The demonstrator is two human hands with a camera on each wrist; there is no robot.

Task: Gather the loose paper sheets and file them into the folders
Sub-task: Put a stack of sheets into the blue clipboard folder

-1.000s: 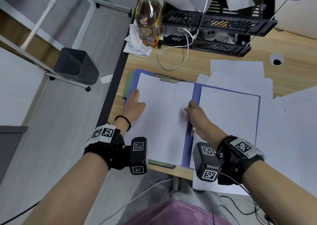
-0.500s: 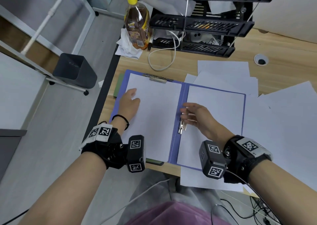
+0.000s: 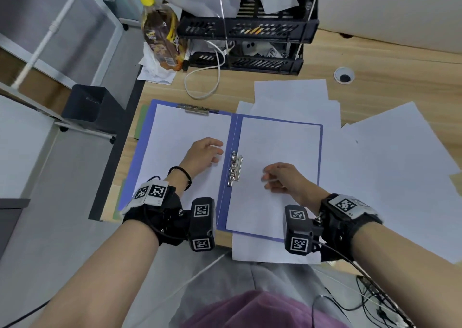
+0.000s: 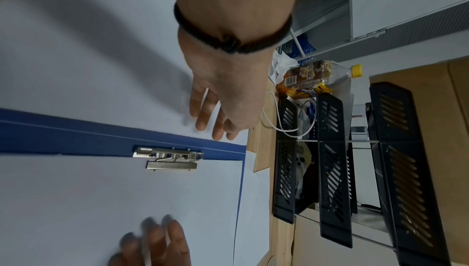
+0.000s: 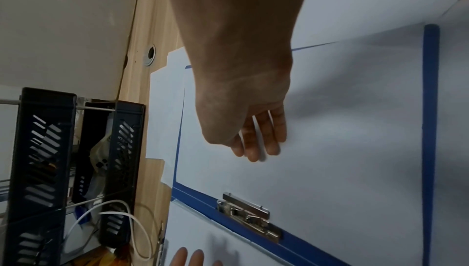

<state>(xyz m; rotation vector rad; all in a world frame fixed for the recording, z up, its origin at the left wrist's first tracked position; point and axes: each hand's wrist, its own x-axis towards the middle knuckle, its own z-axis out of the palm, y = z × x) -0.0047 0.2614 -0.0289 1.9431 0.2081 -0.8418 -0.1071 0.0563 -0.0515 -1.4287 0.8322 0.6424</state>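
two relaxed, empty hands, our left hand (image 3: 203, 154) and right hand (image 3: 283, 177), flank the blue folder's (image 3: 235, 132) spine clip (image 3: 235, 169), which runs twelve-to-six.

A light wooden desk (image 3: 375, 60) with a round cable hole (image 3: 344, 75) at 1 o'clock meets a pale wall (image 3: 390, 10) at 12 o'clock. Grey floor (image 3: 50, 202) stretches away at 9 o'clock, carrying a dark bin (image 3: 90, 105) beside a white metal frame (image 3: 45, 40) on castors at 10 o'clock.
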